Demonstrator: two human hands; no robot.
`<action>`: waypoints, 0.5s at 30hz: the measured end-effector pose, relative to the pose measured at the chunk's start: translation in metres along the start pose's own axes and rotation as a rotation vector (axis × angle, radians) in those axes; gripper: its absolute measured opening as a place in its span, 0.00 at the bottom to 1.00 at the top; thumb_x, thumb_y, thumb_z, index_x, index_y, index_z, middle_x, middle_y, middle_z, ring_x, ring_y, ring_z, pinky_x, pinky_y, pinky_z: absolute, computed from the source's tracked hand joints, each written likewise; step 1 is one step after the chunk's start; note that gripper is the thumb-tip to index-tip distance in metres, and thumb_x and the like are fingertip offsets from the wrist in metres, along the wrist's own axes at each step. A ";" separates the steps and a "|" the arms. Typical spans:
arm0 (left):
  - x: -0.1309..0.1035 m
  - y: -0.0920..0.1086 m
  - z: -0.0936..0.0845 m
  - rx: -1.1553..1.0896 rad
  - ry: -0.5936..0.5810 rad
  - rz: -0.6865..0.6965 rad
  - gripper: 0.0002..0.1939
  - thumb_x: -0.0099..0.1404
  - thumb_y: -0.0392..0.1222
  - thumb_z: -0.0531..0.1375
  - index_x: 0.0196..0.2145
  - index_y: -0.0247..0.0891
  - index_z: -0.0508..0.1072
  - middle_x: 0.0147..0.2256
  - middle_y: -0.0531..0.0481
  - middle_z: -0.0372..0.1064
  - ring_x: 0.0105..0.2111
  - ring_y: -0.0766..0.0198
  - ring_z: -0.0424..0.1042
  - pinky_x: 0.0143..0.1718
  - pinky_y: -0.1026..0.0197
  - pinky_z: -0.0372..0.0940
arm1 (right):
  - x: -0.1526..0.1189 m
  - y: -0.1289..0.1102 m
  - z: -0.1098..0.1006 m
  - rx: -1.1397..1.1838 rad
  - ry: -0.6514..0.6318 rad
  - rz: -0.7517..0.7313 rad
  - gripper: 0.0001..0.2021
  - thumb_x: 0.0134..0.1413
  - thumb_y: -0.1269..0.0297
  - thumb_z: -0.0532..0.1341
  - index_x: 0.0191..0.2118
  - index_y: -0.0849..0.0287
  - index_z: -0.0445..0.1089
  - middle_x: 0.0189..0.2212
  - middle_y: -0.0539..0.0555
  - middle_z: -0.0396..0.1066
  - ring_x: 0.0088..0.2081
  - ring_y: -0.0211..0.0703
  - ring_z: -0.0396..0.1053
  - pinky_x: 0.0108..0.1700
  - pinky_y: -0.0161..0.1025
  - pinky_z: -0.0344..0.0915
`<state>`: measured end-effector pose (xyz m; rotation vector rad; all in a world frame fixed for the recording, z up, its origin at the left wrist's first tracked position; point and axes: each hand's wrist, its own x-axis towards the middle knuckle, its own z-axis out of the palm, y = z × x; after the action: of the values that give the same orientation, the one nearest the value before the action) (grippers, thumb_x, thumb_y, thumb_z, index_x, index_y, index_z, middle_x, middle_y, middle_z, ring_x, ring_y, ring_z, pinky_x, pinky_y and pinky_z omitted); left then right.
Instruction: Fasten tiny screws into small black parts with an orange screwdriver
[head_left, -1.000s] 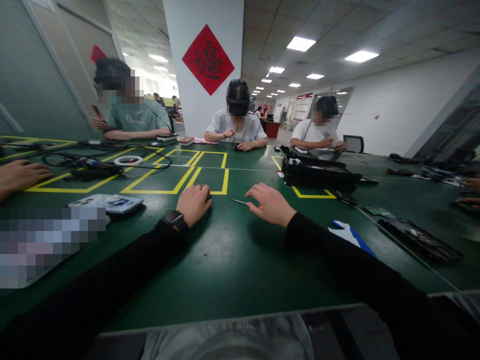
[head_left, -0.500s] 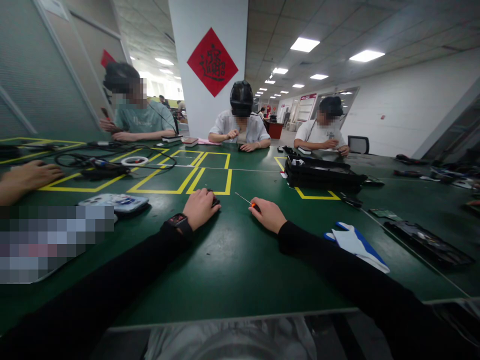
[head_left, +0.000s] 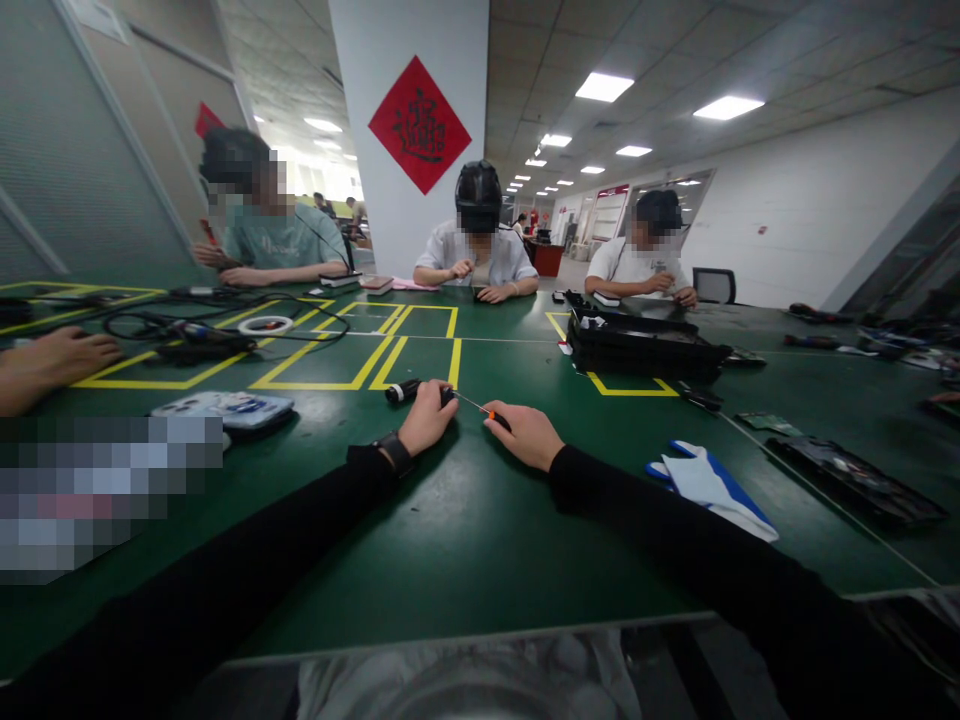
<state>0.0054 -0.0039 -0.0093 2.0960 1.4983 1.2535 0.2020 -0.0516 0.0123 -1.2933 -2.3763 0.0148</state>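
A: In the head view, what does the left hand have?
B: Its grip is curled round a dark cylindrical piece, with a white band showing at the far left end. It's held just above or on the table; I can't tell which.
A: And the right hand?
B: Its grip pinches a screwdriver by the orange-and-black handle. The thin shaft points left, its tip right by the piece's near end. Whether they touch, I can't tell.
A: What's around them?
B: A blue-and-white glove near the right forearm, black housings beyond the right hand, and yellow tape on the tabletop. Over on the left rests a co-worker's hand.
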 end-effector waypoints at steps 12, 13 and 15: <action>0.003 0.012 -0.007 -0.583 -0.323 -0.134 0.18 0.49 0.45 0.62 0.37 0.36 0.64 0.32 0.49 0.70 0.24 0.70 0.66 0.26 0.64 0.62 | 0.000 0.004 -0.004 0.072 0.038 0.016 0.15 0.60 0.58 0.46 0.45 0.56 0.64 0.37 0.53 0.70 0.38 0.40 0.67 0.38 0.33 0.56; 0.003 0.012 -0.007 -0.565 -0.327 -0.119 0.18 0.49 0.45 0.63 0.36 0.35 0.66 0.31 0.50 0.69 0.24 0.70 0.65 0.26 0.65 0.62 | 0.000 0.005 -0.004 0.079 0.036 0.010 0.15 0.60 0.58 0.46 0.45 0.56 0.65 0.36 0.53 0.70 0.37 0.40 0.67 0.39 0.33 0.56; 0.004 0.010 -0.008 -0.566 -0.303 -0.118 0.16 0.48 0.45 0.63 0.35 0.35 0.67 0.30 0.52 0.68 0.25 0.70 0.65 0.27 0.65 0.61 | -0.001 0.009 -0.005 0.090 0.029 -0.006 0.14 0.59 0.58 0.47 0.44 0.56 0.65 0.35 0.53 0.70 0.36 0.39 0.67 0.38 0.33 0.56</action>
<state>0.0063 -0.0069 0.0037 1.6994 0.9749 1.0926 0.2113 -0.0486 0.0149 -1.2364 -2.3277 0.0996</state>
